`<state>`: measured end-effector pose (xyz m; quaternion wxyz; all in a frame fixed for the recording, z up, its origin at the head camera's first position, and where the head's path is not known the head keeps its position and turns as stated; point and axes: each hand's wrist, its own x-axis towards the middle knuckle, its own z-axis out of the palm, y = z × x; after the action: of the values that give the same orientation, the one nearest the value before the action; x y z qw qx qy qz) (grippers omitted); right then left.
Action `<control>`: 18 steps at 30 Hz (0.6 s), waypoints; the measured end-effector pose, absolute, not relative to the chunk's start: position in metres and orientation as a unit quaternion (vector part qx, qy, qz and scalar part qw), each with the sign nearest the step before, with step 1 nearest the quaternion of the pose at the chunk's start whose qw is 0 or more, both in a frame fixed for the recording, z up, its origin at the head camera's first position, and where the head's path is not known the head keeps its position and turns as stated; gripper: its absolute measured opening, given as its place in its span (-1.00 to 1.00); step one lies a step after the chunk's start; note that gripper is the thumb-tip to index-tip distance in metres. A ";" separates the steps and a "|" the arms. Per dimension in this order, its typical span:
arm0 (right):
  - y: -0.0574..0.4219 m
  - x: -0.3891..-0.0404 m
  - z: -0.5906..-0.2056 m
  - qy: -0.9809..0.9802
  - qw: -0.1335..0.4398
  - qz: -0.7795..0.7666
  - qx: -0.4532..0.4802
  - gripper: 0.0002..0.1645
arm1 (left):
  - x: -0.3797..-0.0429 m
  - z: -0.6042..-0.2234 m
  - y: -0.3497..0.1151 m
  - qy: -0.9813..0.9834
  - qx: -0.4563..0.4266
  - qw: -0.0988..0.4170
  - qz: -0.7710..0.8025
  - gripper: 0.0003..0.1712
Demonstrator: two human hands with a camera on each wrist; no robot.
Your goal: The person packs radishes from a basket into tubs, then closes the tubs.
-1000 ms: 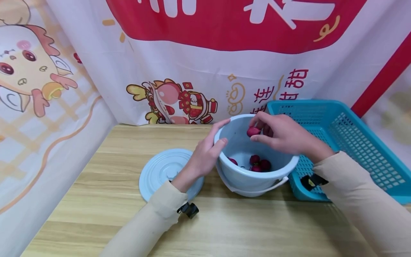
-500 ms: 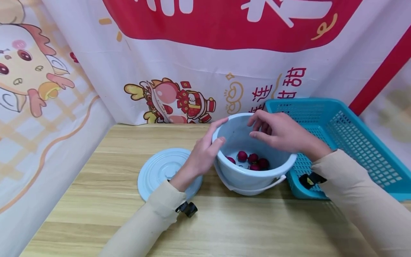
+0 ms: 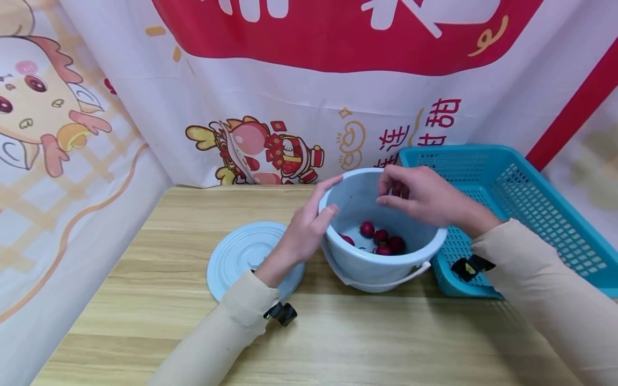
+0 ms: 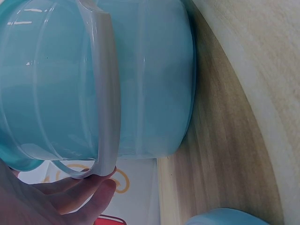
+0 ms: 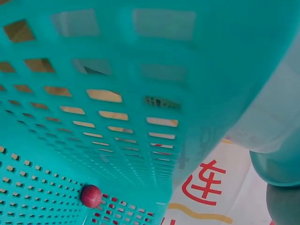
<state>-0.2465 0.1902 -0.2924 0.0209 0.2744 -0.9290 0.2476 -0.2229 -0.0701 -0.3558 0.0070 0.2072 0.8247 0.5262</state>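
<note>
A pale blue bucket (image 3: 376, 271) stands at the middle of the table, tilted a little, its white handle (image 3: 412, 276) hanging down in front. My left hand (image 3: 309, 225) grips the left side of its rim, thumb over the edge and fingers along the outside. In the left wrist view, its fingers (image 4: 89, 197) lie by the bucket's handle (image 4: 107, 93). Several small dark red radishes (image 3: 381, 236) lie at the bottom of the bucket. Over the bucket's mouth hovers my right hand (image 3: 420, 195), fingers loosely curled with nothing visible in them.
A blue lid (image 3: 232, 257) lies flat left of the bucket, partly beneath my left forearm. Close on the right is a teal mesh basket (image 3: 545, 209), under my right forearm. One red radish (image 5: 91, 196) sits in the basket's corner. A printed cloth (image 3: 270, 91) hangs behind.
One second ago my right hand held a radish over the bucket; it let go and the radish now lies with the others. The right fingers curl slightly more. The left hand keeps its hold.
</note>
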 end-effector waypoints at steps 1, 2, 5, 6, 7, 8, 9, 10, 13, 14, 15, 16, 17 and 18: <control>0.190 -0.247 -0.292 -0.929 0.021 0.249 0.273 -0.78 | -0.223 -0.356 -0.070 0.824 0.209 0.007 0.526 -0.30; 0.190 -0.247 -0.292 -0.928 0.021 0.253 0.273 -0.79 | -0.223 -0.356 -0.071 0.824 0.209 0.006 0.526 -0.30; 0.191 -0.247 -0.291 -0.923 0.019 0.273 0.271 -0.82 | -0.222 -0.355 -0.071 0.824 0.207 0.009 0.527 -0.31; 0.191 -0.248 -0.291 -0.920 0.017 0.286 0.267 -0.83 | -0.222 -0.355 -0.071 0.824 0.206 0.010 0.528 -0.31; 0.192 -0.248 -0.290 -0.917 0.015 0.300 0.262 -0.85 | -0.222 -0.355 -0.071 0.825 0.204 0.011 0.528 -0.31; 0.194 -0.249 -0.289 -0.912 0.012 0.318 0.257 -0.86 | -0.222 -0.355 -0.072 0.825 0.202 0.012 0.528 -0.31; 0.195 -0.250 -0.289 -0.907 0.009 0.338 0.250 -0.87 | -0.221 -0.355 -0.072 0.825 0.201 0.013 0.529 -0.31; 0.198 -0.251 -0.288 -0.900 0.009 0.360 0.246 -0.87 | -0.221 -0.355 -0.072 0.824 0.202 0.012 0.529 -0.31; 0.207 -0.256 -0.285 -0.874 0.016 0.424 0.236 -0.85 | -0.221 -0.355 -0.072 0.823 0.204 0.010 0.529 -0.31; 0.212 -0.258 -0.284 -0.866 0.022 0.442 0.232 -0.83 | -0.221 -0.355 -0.071 0.823 0.204 0.010 0.530 -0.31; 0.217 -0.260 -0.283 -0.859 0.029 0.458 0.228 -0.80 | -0.221 -0.355 -0.071 0.822 0.204 0.009 0.531 -0.31; 0.222 -0.263 -0.283 -0.853 0.038 0.470 0.222 -0.79 | -0.221 -0.355 -0.070 0.822 0.204 0.008 0.531 -0.31; 0.227 -0.266 -0.283 -0.850 0.046 0.480 0.213 -0.77 | -0.221 -0.355 -0.070 0.822 0.203 0.008 0.532 -0.31; 0.233 -0.269 -0.284 -0.848 0.055 0.486 0.202 -0.75 | -0.221 -0.355 -0.070 0.822 0.203 0.008 0.532 -0.31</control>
<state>-0.2690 0.2332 -0.2840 0.0549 0.2025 -0.8484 0.4860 -0.2214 -0.0697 -0.3552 0.0078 0.2028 0.8221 0.5320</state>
